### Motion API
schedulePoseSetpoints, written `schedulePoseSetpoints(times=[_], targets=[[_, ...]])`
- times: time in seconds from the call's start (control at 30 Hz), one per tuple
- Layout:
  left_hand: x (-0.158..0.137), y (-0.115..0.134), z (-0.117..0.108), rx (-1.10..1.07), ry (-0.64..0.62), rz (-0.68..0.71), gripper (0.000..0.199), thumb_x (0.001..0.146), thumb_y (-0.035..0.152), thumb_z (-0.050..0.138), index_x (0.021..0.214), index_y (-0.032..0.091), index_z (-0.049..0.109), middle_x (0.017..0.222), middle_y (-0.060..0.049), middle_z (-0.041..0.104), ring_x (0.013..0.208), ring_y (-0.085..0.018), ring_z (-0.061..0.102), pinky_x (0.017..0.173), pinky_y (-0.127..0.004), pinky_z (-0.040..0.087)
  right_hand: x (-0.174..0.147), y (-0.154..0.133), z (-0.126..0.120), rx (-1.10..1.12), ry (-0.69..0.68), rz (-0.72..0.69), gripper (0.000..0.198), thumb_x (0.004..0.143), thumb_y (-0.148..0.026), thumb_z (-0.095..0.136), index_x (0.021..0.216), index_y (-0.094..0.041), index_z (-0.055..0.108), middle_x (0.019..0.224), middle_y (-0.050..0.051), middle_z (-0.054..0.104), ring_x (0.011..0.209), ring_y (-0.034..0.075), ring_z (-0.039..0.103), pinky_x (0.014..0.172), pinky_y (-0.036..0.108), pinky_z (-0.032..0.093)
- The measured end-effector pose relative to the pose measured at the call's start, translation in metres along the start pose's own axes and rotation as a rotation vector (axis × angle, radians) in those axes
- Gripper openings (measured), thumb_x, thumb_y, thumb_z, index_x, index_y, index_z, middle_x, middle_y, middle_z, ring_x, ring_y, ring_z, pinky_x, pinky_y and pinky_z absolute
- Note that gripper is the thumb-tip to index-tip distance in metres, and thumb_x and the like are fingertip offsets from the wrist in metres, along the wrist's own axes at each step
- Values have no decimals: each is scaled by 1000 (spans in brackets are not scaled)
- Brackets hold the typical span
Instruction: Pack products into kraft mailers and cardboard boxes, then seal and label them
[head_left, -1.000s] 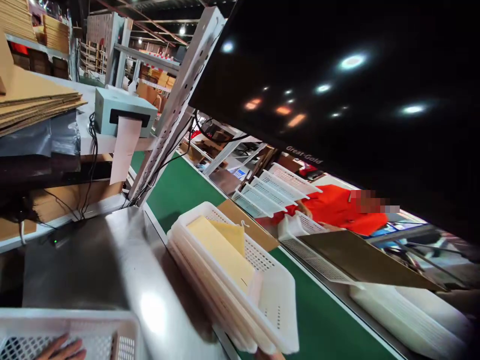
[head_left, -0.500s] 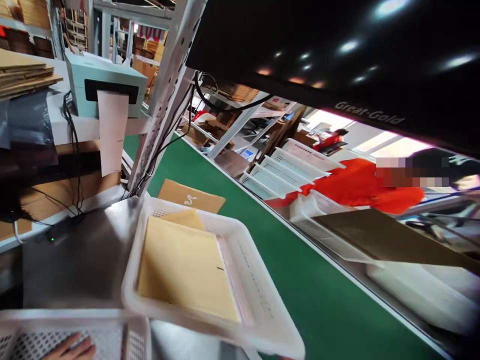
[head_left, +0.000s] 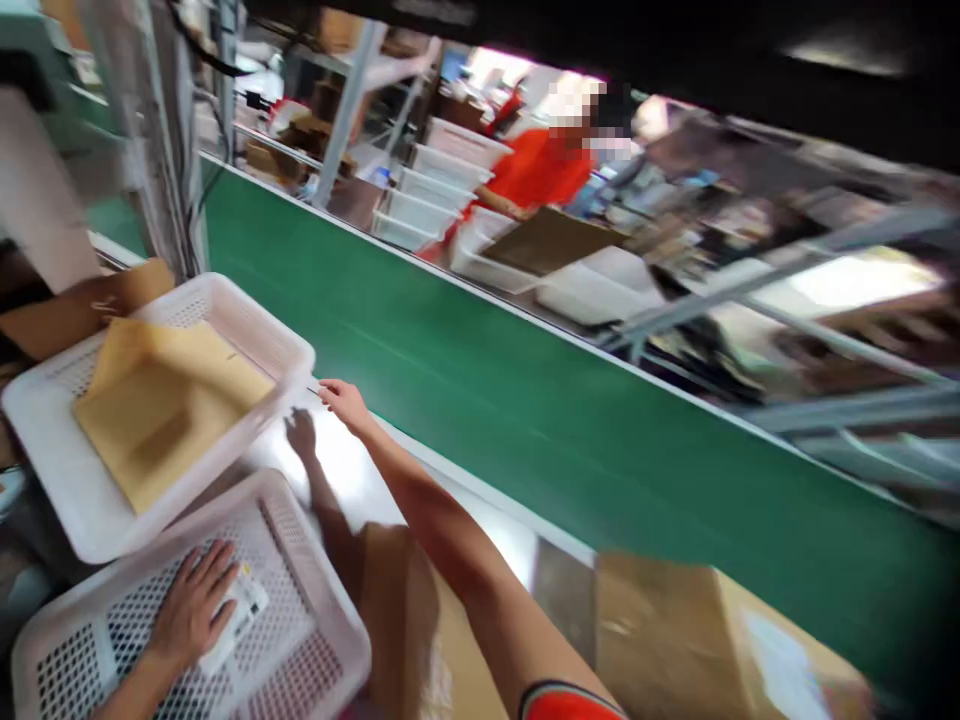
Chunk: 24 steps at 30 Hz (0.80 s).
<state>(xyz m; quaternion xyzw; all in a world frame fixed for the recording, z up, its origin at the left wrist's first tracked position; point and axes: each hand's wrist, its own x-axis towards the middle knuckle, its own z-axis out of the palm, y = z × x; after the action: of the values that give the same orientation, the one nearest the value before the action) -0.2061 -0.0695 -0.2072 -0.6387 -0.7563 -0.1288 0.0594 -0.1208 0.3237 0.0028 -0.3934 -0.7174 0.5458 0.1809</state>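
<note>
My left hand [head_left: 193, 605] lies flat, fingers outstretched, in the nearer white plastic basket [head_left: 341, 610]. Beside its thumb, partly under the hand, is a small white labelled packet [head_left: 247, 610]. My right arm reaches forward, and my right hand [head_left: 343, 400] is closed at the outer corner of the farther white basket [head_left: 45, 470]. A thin dark line shows at its fingertips; what they hold, if anything, is too small to name. Tan paper envelopes [head_left: 172, 410] lie in that farther basket, one over another.
A green conveyor belt [head_left: 465, 400] runs diagonally past the metal table [head_left: 349, 465]. Cardboard boxes [head_left: 660, 610] stand near the front. Across the belt are stacked white baskets [head_left: 435, 190] and a person in orange [head_left: 540, 175]. A brown carton flap [head_left: 90, 305] sits behind the farther basket.
The view has swung right and down, so both baskets appear farther left. My right arm has come into view at the farther basket's corner, and more of my left hand shows.
</note>
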Motion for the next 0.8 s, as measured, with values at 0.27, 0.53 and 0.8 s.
schedulePoseSetpoints(times=[0.27, 0.53, 0.8], targets=[[86, 25, 5, -287, -99, -566, 29, 98, 33, 51, 89, 19, 75, 124, -16, 76, 118, -35, 66, 98, -49, 48, -235, 104, -108, -134, 385, 28, 16, 81, -43, 76, 89, -30, 81, 93, 8, 74, 98, 31, 70, 103, 56, 57], [145, 104, -99, -964, 8, -795, 50, 86, 76, 55, 88, 26, 51, 75, -3, 64, 68, -22, 64, 64, -33, 50, -378, 131, -93, 145, 390, 96, 18, 79, -54, 76, 83, -38, 83, 93, 9, 78, 96, 35, 75, 95, 56, 63], [107, 246, -152, -1422, -100, -442, 47, 93, 72, 60, 98, 26, 53, 88, -5, 67, 78, -20, 68, 69, -31, 56, -339, 46, -69, 258, 270, -177, 27, 94, -37, 60, 100, -24, 83, 91, 6, 81, 85, 25, 75, 81, 39, 60]])
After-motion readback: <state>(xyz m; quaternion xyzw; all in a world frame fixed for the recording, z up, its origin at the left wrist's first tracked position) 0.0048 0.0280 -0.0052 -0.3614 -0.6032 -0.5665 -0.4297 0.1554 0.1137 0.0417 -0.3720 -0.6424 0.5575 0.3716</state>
